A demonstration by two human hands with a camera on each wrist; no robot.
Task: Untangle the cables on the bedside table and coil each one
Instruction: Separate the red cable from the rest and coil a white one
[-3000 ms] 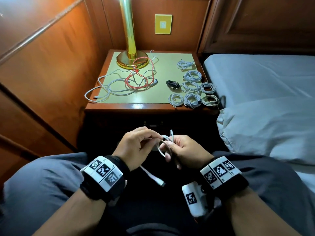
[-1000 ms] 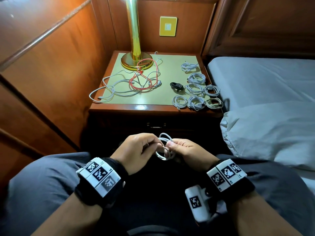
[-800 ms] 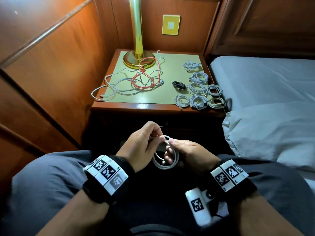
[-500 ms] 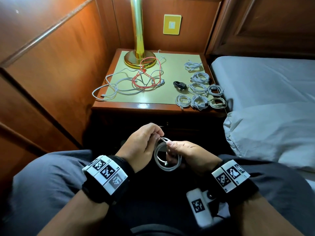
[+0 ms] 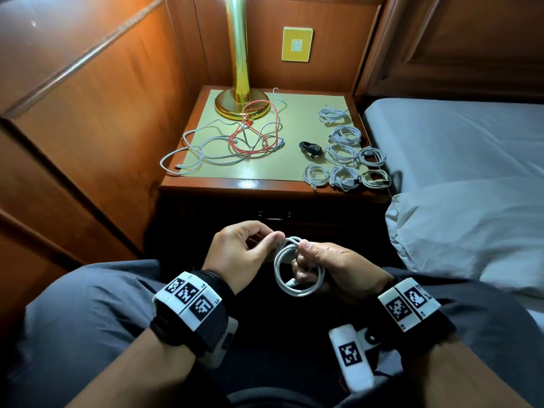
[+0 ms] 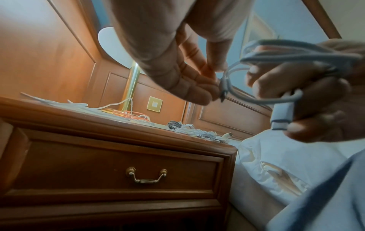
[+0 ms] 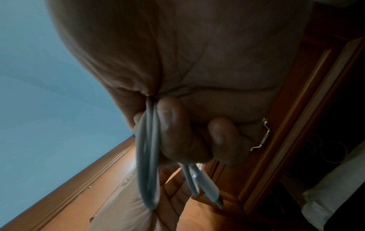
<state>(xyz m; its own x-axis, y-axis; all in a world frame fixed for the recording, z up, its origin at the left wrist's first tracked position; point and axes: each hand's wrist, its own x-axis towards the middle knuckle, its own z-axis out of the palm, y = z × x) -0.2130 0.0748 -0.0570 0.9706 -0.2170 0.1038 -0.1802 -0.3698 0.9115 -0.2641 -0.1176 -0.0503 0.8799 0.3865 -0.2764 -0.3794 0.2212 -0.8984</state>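
Over my lap I hold a white cable (image 5: 290, 270) wound into a small coil. My right hand (image 5: 326, 266) grips the coil's loops (image 7: 147, 164), its fingers curled through them, with a plug (image 6: 281, 116) against the fingertips. My left hand (image 5: 247, 248) pinches the cable's top strand (image 6: 224, 87) between thumb and fingers. On the bedside table (image 5: 235, 187) lies a tangle of white cables (image 5: 206, 148) and a red cable (image 5: 253, 134). Several coiled white cables (image 5: 343, 154) and one coiled black cable (image 5: 310, 148) lie on the table's right side.
A brass lamp (image 5: 240, 75) stands at the table's back, its base touching the tangle. The bed (image 5: 459, 136) and a pillow (image 5: 471, 228) border the table on the right. Wood panelling closes the left. The table has a drawer with a brass handle (image 6: 146, 175).
The loose hanging end of the white cable has been wound in. The coil has grown into a fuller ring between both hands, which stay over my lap.
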